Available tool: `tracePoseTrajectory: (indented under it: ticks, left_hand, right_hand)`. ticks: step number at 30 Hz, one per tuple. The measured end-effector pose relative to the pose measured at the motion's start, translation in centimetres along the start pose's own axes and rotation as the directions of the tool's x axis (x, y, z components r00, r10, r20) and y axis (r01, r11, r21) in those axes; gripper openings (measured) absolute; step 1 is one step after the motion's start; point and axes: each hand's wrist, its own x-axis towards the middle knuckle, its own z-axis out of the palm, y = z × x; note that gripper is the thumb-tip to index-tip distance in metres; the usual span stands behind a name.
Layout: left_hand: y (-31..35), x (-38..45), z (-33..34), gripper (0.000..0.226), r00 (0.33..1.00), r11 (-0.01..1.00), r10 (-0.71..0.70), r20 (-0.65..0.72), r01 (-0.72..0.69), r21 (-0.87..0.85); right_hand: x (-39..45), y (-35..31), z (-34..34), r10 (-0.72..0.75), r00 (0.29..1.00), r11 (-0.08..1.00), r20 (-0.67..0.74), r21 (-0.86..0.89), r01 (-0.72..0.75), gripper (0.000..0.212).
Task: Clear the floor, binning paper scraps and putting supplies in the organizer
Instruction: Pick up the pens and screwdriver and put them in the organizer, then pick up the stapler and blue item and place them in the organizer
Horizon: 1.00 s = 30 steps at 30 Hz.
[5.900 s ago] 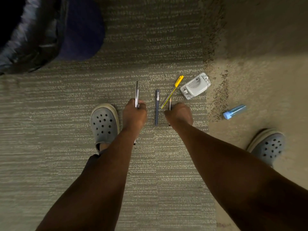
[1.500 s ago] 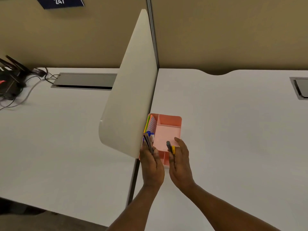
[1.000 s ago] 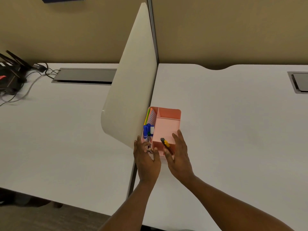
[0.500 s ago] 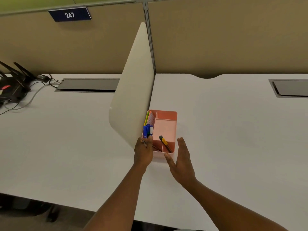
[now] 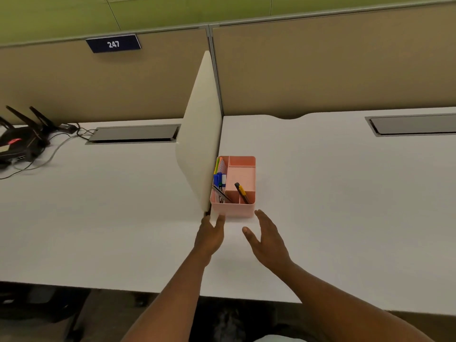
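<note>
A pink organizer [image 5: 233, 210] stands on the white desk [image 5: 333, 206], tight against the white divider panel [image 5: 199, 149]. Its front right compartment holds a yellow-and-black pen [image 5: 241, 192]. The front left compartment holds dark pens [image 5: 221, 195], with blue markers [image 5: 219, 180] and coloured sticky notes [image 5: 218, 164] behind them. My left hand [image 5: 211, 236] hovers just in front of the organizer's left corner, fingers apart and empty. My right hand [image 5: 267, 239] is open and empty a little in front of the right corner.
A black router [image 5: 21, 141] with antennas and cables sits at the far left. Two grey cable hatches [image 5: 134, 133] [image 5: 414, 125] are set into the desks. Beige partition walls carry a sign reading 247 [image 5: 113, 43]. Dark floor shows below the desk edge.
Earlier both hands picked pens off the carpet. They carried the pens to the organizer and dropped them in. Both hands have now drawn back from it, empty.
</note>
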Motion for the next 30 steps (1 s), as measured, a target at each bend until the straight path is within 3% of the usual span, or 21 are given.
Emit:
tracePoseTrajectory:
  ticks: [6, 15, 26, 30]
  left_hand:
    - [-5.5, -6.3, -0.6, 0.067, 0.991, 0.996, 0.052, 0.124, -0.061, 0.069]
    - [-11.8, -15.3, -0.3, 0.056, 0.940, 0.942, 0.248, 0.233, -0.291, 0.170]
    - [-14.5, -24.6, 3.0, 0.050, 0.787, 0.733, 0.482, 0.386, -0.603, 0.314]
    - [-14.6, -26.4, 4.9, 0.049, 0.757, 0.689, 0.492, 0.430, -0.640, 0.341]
  right_hand:
    - [-7.6, -0.9, 0.8, 0.050, 0.997, 0.998, -0.064, 0.040, -0.048, 0.072]
    - [-21.5, -0.4, 1.9, 0.129, 0.979, 0.991, -0.155, 0.065, -0.120, 0.067]
    - [-34.9, 2.3, -0.2, 0.192, 0.945, 0.972, -0.266, -0.083, -0.221, 0.061]
    - [-38.0, 3.9, -1.7, 0.243, 0.930, 0.950, -0.274, -0.128, -0.286, 0.060]
